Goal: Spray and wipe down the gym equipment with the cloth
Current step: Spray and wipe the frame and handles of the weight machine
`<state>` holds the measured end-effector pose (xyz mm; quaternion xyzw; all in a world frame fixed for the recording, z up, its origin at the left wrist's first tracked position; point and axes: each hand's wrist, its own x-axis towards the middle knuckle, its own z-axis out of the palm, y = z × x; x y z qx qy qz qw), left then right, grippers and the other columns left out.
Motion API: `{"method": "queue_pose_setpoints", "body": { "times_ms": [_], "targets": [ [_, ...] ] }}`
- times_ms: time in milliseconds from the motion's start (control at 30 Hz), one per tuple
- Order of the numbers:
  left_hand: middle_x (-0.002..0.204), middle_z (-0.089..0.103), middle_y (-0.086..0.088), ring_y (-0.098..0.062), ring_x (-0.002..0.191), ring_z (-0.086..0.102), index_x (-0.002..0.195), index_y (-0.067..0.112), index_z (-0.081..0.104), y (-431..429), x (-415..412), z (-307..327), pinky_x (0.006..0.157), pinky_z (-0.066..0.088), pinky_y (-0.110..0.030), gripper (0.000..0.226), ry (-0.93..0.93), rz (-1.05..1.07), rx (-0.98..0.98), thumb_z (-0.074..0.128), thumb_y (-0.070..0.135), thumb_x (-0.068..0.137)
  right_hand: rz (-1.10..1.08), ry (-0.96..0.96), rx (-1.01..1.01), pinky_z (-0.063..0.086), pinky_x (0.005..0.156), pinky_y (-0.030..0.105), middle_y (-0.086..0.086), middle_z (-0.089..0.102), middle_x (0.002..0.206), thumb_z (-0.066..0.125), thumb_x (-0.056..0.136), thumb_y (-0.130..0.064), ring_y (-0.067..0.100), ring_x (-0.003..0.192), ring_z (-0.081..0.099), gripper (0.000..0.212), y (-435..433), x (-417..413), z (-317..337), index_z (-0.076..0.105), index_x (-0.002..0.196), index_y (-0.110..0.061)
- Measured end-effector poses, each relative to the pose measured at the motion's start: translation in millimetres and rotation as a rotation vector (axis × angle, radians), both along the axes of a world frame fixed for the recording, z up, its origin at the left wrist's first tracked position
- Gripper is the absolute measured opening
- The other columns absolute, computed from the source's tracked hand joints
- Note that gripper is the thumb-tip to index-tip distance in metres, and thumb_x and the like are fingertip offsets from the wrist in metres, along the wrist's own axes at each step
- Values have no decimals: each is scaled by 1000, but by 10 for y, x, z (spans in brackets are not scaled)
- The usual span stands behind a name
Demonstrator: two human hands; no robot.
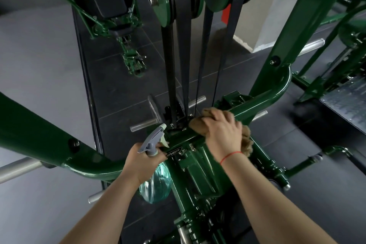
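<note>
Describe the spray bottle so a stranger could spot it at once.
Start at the dark green machine frame filling the view. Near its middle, the left hand grips the spray bottle by the neck. Only it has a grey trigger and clear teal body.
</note>
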<state>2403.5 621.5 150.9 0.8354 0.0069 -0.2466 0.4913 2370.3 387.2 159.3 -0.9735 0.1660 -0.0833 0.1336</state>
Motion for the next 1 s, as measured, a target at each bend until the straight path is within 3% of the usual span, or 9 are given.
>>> {"method": "queue_pose_setpoints", "body": {
  "times_ms": [167, 300, 367, 467, 600, 700, 767, 867, 1000],
  "targets": [
    [80, 68, -22, -25, 72, 58, 81, -12, 56, 19, 26, -68, 72, 48, -39, 55, -36, 9, -14, 72, 38, 65, -254, -26, 109, 35, 98, 54, -1, 45, 146, 63, 85, -9, 36, 132, 33, 45, -520, 43, -84, 67, 126, -29],
    [92, 68, -27, -46, 80, 65, 82, -10, 59, 23, 9, -73, 78, 58, -54, 57, -92, -14, 21, 68, 43, 64, -407, -128, 238, 45, 94, 59, 13, 39, 147, 69, 83, -15, 43, 129, 36, 49, -200, -73, -251, 59, 130, -21],
    [89, 68, -26, -40, 73, 64, 86, -8, 63, 18, -14, -67, 72, 58, -48, 56, -96, 1, 31, 66, 43, 64, -428, -158, 324, 46, 92, 58, 17, 37, 146, 73, 79, -13, 43, 127, 38, 52, 34, -157, -328, 58, 129, -18],
    [89, 66, -30, -15, 52, 45, 87, -9, 63, -22, -35, -38, 52, 40, -32, 47, -74, 14, 20, 67, 35, 69, -320, -177, 379, 45, 96, 57, 16, 39, 144, 78, 74, -10, 40, 126, 39, 51, 375, -264, -429, 60, 121, -17],
    [82, 62, -32, -16, 56, 43, 91, -11, 60, -12, -40, -52, 52, 37, -32, 52, -59, 34, -3, 65, 36, 68, -266, -276, 596, 39, 94, 34, 3, 39, 134, 73, 79, -4, 22, 121, 37, 36, 461, -347, -391, 61, 111, -19],
    [72, 59, -17, -18, 66, 48, 90, -8, 61, 3, -35, -94, 63, 43, -36, 52, -63, 38, -17, 65, 37, 66, -537, -371, 902, 36, 98, 29, 0, 36, 124, 61, 85, 1, 15, 109, 41, 30, 220, -348, -223, 59, 110, -16],
    [79, 63, -27, -18, 73, 54, 88, -6, 63, 5, -30, -111, 70, 44, -36, 49, -70, 43, -31, 67, 37, 65, -810, -405, 1022, 37, 102, 34, 7, 36, 133, 55, 92, -6, 21, 111, 42, 32, 86, -336, -225, 57, 123, -11],
    [85, 63, -32, -18, 76, 55, 89, -12, 60, 13, -20, -127, 74, 43, -35, 61, -67, 41, -50, 66, 42, 61, -949, -196, 1050, 36, 109, 47, 13, 32, 147, 48, 97, -16, 36, 129, 39, 39, 125, -230, -318, 51, 136, -10],
    [76, 63, -20, -16, 77, 53, 86, -11, 59, 14, -7, -179, 69, 41, -29, 59, -61, 28, -23, 64, 42, 61, -771, -55, 916, 31, 113, 50, 11, 30, 150, 43, 99, -15, 36, 134, 27, 40, 335, -163, -371, 55, 137, -8]
  ]
}}
